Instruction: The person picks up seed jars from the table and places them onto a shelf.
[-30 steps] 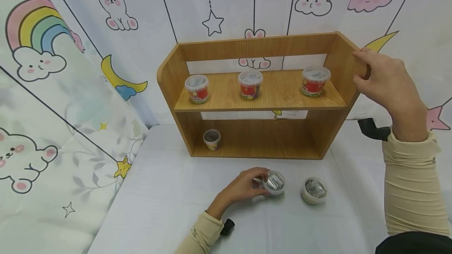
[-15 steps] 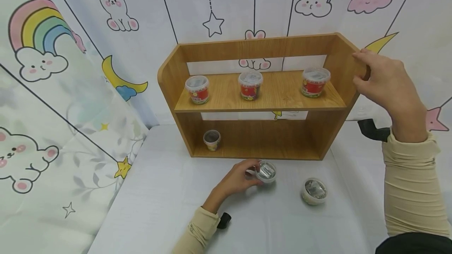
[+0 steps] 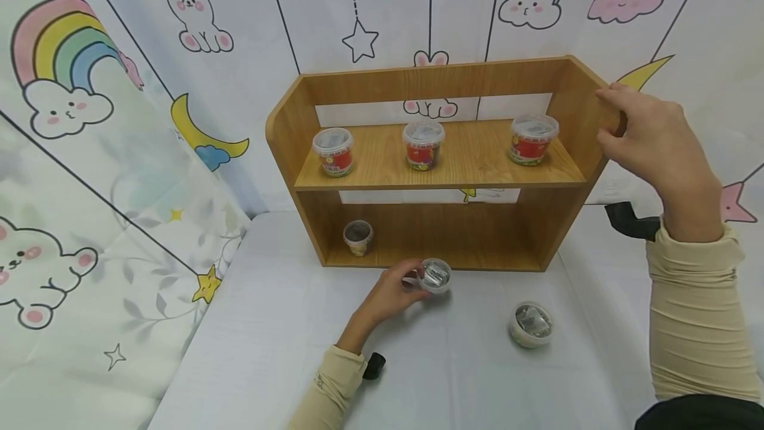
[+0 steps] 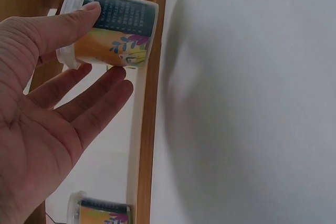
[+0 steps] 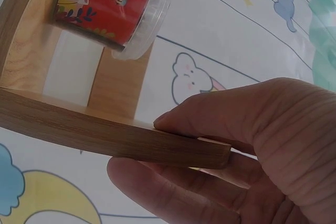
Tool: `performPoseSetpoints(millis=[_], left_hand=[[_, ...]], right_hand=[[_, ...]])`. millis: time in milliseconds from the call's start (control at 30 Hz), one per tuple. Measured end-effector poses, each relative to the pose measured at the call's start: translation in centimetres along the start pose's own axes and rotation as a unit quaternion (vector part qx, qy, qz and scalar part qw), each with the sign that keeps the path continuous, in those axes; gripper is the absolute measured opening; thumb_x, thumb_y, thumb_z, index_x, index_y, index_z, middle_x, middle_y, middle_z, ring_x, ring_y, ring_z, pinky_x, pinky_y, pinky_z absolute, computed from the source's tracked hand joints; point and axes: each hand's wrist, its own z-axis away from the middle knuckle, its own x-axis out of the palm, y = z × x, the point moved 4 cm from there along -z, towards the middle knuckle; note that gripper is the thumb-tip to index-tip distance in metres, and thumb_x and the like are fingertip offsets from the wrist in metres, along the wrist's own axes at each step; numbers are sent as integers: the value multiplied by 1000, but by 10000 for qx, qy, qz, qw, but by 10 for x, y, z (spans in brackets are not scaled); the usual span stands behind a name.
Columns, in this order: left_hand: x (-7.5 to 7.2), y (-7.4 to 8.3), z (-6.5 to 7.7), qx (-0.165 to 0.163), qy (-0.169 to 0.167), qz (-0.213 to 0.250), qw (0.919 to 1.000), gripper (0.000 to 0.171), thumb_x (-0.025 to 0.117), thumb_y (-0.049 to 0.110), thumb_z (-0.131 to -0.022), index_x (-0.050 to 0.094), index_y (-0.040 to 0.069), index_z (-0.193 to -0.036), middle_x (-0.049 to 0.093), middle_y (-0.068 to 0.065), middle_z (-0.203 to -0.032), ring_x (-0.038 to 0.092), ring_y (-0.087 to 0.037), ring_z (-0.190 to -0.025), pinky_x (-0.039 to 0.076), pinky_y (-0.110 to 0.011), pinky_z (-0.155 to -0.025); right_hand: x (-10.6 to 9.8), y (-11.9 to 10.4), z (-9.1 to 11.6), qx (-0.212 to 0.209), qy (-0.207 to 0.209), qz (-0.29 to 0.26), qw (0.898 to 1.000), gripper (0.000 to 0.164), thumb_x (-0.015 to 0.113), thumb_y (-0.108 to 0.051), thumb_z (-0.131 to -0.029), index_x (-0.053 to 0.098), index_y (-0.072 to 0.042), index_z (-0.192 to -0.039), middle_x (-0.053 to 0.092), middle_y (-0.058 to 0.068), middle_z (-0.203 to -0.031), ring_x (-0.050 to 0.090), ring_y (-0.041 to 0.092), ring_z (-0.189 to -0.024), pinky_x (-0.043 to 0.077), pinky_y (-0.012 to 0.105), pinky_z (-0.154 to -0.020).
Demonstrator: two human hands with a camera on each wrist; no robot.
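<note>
My left hand (image 3: 388, 294) pinches a small lidded plastic cup (image 3: 435, 275) just in front of the lower shelf. In the left wrist view this cup (image 4: 118, 27) shows an orange and dark teal printed label, held between thumb and fingers at its lid end. My right hand (image 3: 662, 138) grips the right side panel of a two-tier wooden shelf (image 3: 436, 181). Seen from the right wrist, the thumb lies on one face of the panel (image 5: 110, 135) and the fingers on the other.
Three red-labelled lidded cups stand on the upper tier: left (image 3: 334, 151), middle (image 3: 424, 144), right (image 3: 532, 139). A smaller-looking cup (image 3: 358, 237) is at the lower tier's left end. Another lidded cup (image 3: 531, 324) stands on the white tablecloth (image 3: 465, 377) at front right.
My left hand has carried the cup leftward and toward the shelf, from the table's middle to near the lower tier's front edge. My right hand stays on the side panel.
</note>
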Motion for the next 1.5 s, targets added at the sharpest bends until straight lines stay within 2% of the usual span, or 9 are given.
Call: performPoseSetpoints(millis=[233, 533, 800, 1100, 1333, 1500], left_hand=[[-8, -8, -1, -126, 283, -74, 9995, 49, 84, -1, -76, 59, 3, -118, 62, -8, -105, 63, -26, -99, 57, -47, -80], [-13, -17, -1, -170, 494, -235, 9984, 45, 84, 1, -77, 59, 5, -114, 61, -6, -106, 64, -25, -100, 57, -44, -80], [-19, -21, -1, -351, 755, -318, 9960, 42, 83, 1, -77, 58, 5, -110, 61, -8, -107, 64, -26, -99, 58, -41, -80], [-21, -22, -4, -331, 763, -401, 9957, 41, 84, 0, -76, 58, 2, -108, 61, -10, -105, 63, -29, -96, 57, -43, -81], [-22, -21, -5, -295, 737, -567, 9952, 42, 85, 1, -76, 58, 2, -108, 61, -8, -103, 64, -26, -96, 57, -42, -81], [-22, -21, -5, -410, 723, -803, 9933, 43, 85, 4, -76, 58, 5, -109, 59, -7, -104, 63, -23, -97, 56, -39, -84]], right_hand=[[-1, -1, 1, -91, 25, 28, 10000, 57, 54, 4, -90, 39, 7, -145, 37, 30, -148, 52, 59, -103, 47, 68, -79], [-1, 0, 0, -152, 53, 85, 9998, 56, 53, 4, -90, 40, 8, -144, 38, 30, -147, 53, 59, -102, 47, 68, -78], [-1, 0, 0, -170, 77, 114, 9998, 56, 53, 3, -90, 40, 8, -144, 38, 30, -147, 53, 59, -102, 47, 68, -78], [0, 0, 0, -70, -9, 37, 10000, 56, 53, 4, -91, 39, 7, -145, 35, 29, -150, 51, 61, -106, 46, 68, -79], [-1, -1, 0, -98, 23, 86, 9999, 56, 53, 4, -90, 40, 8, -144, 36, 30, -148, 52, 61, -104, 46, 68, -79], [-1, -1, 0, -95, 11, 72, 9999, 56, 53, 4, -90, 40, 9, -144, 36, 31, -148, 52, 61, -104, 47, 68, -78]])
